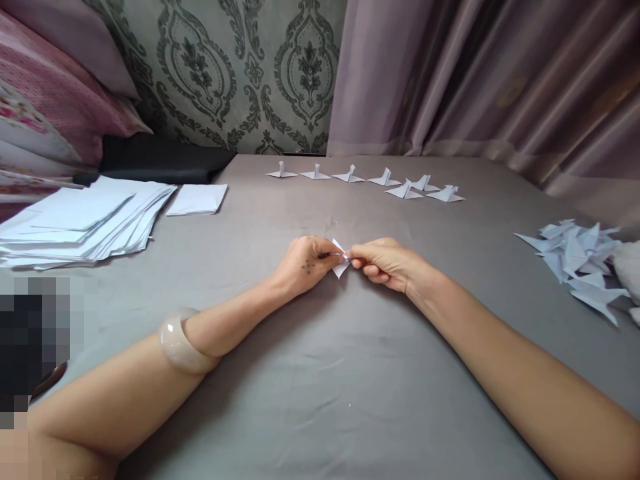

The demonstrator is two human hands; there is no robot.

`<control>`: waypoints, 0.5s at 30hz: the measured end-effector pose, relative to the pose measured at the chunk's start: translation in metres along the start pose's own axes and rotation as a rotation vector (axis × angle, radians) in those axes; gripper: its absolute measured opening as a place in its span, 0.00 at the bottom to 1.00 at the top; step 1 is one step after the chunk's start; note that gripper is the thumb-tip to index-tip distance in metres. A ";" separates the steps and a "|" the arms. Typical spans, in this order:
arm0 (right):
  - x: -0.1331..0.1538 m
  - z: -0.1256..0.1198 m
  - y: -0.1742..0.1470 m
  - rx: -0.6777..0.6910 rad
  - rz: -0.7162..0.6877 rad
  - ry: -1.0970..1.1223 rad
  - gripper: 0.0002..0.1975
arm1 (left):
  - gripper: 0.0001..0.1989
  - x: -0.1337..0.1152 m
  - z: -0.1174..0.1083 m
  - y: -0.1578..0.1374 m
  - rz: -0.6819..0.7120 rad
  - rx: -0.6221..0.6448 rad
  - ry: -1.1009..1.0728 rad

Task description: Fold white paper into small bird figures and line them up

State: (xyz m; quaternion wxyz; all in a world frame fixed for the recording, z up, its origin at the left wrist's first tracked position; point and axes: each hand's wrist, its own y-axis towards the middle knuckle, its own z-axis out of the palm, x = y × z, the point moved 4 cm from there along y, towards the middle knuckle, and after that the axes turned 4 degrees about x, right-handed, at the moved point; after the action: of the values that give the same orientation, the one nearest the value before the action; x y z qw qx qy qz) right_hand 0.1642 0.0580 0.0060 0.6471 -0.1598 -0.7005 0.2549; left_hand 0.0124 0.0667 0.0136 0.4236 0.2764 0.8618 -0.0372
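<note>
Over the middle of the grey cloth, a small white folded paper bird (pixel 341 269) is held between both hands, its pointed wings sticking out above and below the fingers. My left hand (pixel 311 265) pinches it from the left between thumb and fingers. From the right, my right hand (pixel 383 262) grips its other end between thumb and curled forefinger, with the remaining fingers folded in. The fingertips nearly meet and cover most of the bird's body.
Several similar paper birds (pixel 349 175) stand along the far side. A heap of folded paper birds (pixel 575 250) lies at right. Stacked white sheets (pixel 85 220) and a smaller paper stack (pixel 197 199) lie at left, before a black cloth (pixel 165 159). Curtains (pixel 400 80) hang behind.
</note>
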 end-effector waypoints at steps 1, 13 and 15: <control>0.000 0.000 0.000 0.012 0.006 -0.002 0.07 | 0.09 0.000 0.000 0.000 -0.002 -0.002 -0.004; -0.001 -0.003 -0.002 0.032 -0.057 -0.090 0.08 | 0.08 0.003 0.001 0.002 -0.042 0.037 -0.074; -0.002 -0.003 -0.001 0.030 -0.071 -0.097 0.08 | 0.09 0.003 0.001 0.001 -0.023 0.050 -0.063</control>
State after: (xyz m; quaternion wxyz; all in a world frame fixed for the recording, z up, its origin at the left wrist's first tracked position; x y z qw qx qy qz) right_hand 0.1679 0.0565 0.0048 0.6234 -0.1126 -0.7323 0.2499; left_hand 0.0122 0.0691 0.0109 0.4432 0.2758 0.8498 -0.0723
